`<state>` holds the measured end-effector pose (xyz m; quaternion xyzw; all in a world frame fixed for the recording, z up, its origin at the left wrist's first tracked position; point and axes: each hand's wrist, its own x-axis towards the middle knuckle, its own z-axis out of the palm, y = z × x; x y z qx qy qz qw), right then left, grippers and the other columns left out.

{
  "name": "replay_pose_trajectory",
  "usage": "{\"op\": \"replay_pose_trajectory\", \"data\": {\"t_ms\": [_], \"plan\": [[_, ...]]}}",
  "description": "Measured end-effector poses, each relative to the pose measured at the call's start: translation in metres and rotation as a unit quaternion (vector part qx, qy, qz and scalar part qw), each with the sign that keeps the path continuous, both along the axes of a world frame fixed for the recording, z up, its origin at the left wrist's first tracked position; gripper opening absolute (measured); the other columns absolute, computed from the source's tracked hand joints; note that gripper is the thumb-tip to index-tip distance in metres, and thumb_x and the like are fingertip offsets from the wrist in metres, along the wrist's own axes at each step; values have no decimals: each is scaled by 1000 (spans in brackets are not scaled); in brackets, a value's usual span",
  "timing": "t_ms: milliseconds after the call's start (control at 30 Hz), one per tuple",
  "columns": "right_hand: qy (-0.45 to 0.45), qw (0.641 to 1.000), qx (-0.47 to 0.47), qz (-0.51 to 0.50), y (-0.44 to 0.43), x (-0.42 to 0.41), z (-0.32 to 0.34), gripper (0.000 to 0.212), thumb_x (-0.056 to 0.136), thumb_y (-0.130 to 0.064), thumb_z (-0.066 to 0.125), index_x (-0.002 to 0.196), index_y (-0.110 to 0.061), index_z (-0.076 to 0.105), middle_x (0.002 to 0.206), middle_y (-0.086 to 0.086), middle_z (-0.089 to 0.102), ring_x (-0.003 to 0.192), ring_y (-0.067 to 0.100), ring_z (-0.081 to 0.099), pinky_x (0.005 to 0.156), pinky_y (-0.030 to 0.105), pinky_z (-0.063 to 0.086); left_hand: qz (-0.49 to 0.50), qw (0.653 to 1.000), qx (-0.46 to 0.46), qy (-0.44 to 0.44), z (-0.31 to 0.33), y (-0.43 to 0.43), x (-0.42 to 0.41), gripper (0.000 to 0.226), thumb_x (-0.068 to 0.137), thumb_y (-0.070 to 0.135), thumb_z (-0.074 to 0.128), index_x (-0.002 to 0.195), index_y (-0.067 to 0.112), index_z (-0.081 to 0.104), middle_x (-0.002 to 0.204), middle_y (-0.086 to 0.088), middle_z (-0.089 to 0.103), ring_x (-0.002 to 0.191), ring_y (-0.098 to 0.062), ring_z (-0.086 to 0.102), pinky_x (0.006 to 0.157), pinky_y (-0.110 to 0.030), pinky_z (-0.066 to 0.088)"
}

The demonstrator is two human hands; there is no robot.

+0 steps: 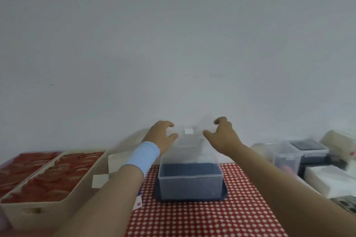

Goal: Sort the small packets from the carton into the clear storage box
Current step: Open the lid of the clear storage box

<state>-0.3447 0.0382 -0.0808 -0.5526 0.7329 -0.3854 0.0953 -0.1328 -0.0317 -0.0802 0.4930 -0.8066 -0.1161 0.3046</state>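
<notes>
Clear box [189,181] at centre on a dark tray [225,194], standing on a red checked cloth [212,219]. Its hinged lid [189,145] stands raised at the far side. The left hand [160,136], with a blue wristband [144,155], and the right hand [224,134] reach past the box. Each has its thumb and curled fingers narrowed on an upper corner of the lid, which spans the gap between them. The carton [57,207] of red packets [57,175] lies left of the box, just beside the left forearm. More containers [285,157] stand at right.
</notes>
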Motion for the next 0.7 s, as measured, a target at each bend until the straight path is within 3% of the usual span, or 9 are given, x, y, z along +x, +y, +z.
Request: {"op": "replay_pose_trajectory", "data": {"t_ms": [133, 233, 333, 400, 500, 600, 700], "plan": [[-56, 998, -1, 1, -9, -7, -15, 42, 94, -19, 59, 128, -12, 36, 125, 14, 50, 87, 24, 59, 63, 27, 45, 65, 993, -72, 63, -9, -5, -8, 31, 91, 17, 68, 117, 16, 52, 128, -2, 37, 108, -21, 50, 87, -25, 40], [-71, 997, -11, 12, -18, -9, -20, 49, 94, -10, 57, 136, -14, 33, 133, 15, 48, 93, 24, 59, 61, 22, 43, 102, 986, -128, 34, -14, -7, -5, 26, 90, 15, 69, 108, 17, 52, 119, -1, 36, 107, -18, 46, 77, -25, 42], [-61, 998, 3, 30, -26, -9, -22, 64, 95, -12, 55, 150, -18, 24, 146, 16, 42, 106, 27, 59, 79, 28, 52, 81, 992, -95, -27, -18, -12, -4, 27, 91, 25, 66, 115, 23, 54, 126, 2, 39, 116, -17, 45, 86, -30, 49], [-41, 998, 30, 45, -28, -8, -25, 74, 95, -14, 54, 157, -18, 14, 154, 15, 36, 124, 30, 53, 97, 34, 47, 50, 996, -40, -63, -21, -13, -6, 39, 91, 30, 64, 128, 24, 51, 137, 3, 37, 128, -17, 38, 100, -33, 45], [-23, 997, 57, 51, -27, -5, -28, 82, 95, -17, 53, 160, -19, 3, 159, 12, 29, 136, 32, 44, 108, 39, 43, 30, 992, -22, -118, -23, -12, -8, 50, 91, 33, 60, 138, 26, 45, 146, 5, 36, 138, -18, 27, 108, -34, 37], [37, 999, 24, 5, -22, 0, -23, 75, 93, -18, 54, 157, -19, 15, 156, 11, 31, 134, 33, 43, 109, 45, 42, 25, 992, -37, -118, -18, -10, -5, 47, 92, 32, 58, 138, 27, 46, 145, 5, 39, 136, -18, 32, 107, -34, 38], [119, 991, -69, -2, -13, 16, -9, 59, 91, -15, 54, 147, -21, 38, 149, 8, 38, 131, 27, 43, 108, 39, 38, 23, 993, -45, -103, -8, -6, 6, 42, 93, 30, 58, 135, 26, 48, 141, 4, 42, 132, -17, 38, 104, -33, 41]]}}
